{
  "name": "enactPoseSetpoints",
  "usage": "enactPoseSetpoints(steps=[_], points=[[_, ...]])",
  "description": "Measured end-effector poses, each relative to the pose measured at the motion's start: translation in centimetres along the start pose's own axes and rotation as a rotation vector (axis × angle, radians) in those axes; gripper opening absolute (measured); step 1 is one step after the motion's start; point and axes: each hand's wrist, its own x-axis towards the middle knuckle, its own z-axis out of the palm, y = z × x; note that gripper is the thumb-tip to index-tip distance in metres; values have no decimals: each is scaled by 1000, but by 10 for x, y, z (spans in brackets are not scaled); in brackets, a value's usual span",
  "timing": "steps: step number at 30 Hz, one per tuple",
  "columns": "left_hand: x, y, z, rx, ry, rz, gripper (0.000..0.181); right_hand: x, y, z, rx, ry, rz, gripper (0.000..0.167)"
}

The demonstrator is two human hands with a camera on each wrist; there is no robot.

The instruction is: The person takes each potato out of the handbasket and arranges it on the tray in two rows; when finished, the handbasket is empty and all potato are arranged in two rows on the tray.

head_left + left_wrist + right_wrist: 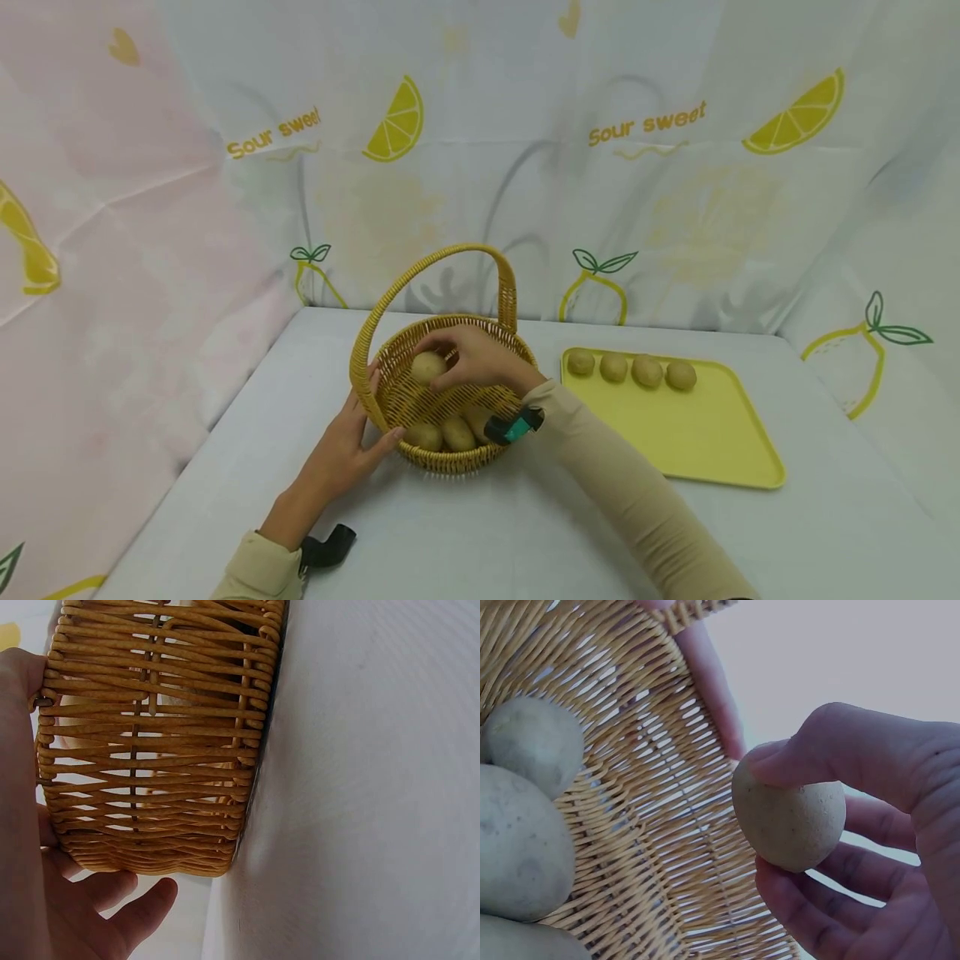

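A wicker basket (453, 471) with a tall arched handle (431, 267) stands mid-table. My left hand (341, 454) holds its left side, thumb at the front rim and fingers along the outer wall; the left wrist view shows fingertips (154, 904) beside the weave (150, 795). Over the basket's inside, my right hand (480, 354) pinches a potato (427, 367) between thumb and fingers. The right wrist view shows that potato (787, 814) near the basket wall (682, 802). Several other potatoes (521, 840) lie at the front of the basket, partly hidden by the right wrist.
To the right of the basket lies a yellow tray (705, 433) with several potatoes (647, 371) lined up along its far edge. A white cloth covers the table (450, 542). Lemon-printed fabric (480, 167) hangs behind it and at both sides.
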Motion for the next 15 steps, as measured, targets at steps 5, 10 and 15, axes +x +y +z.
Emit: enactPoseSetpoints(steps=[5, 10, 15], points=[[0, 0, 1, -14, -1, 1, 92, -7, -4, -5, 28, 41, 0, 50], [0, 1, 1, -2, 1, 3, 91, -12, -8, -11, 39, 90, 7, 47], [0, 1, 0, 12, 8, 6, 90, -19, -11, -13, 49, 124, 18, 47]])
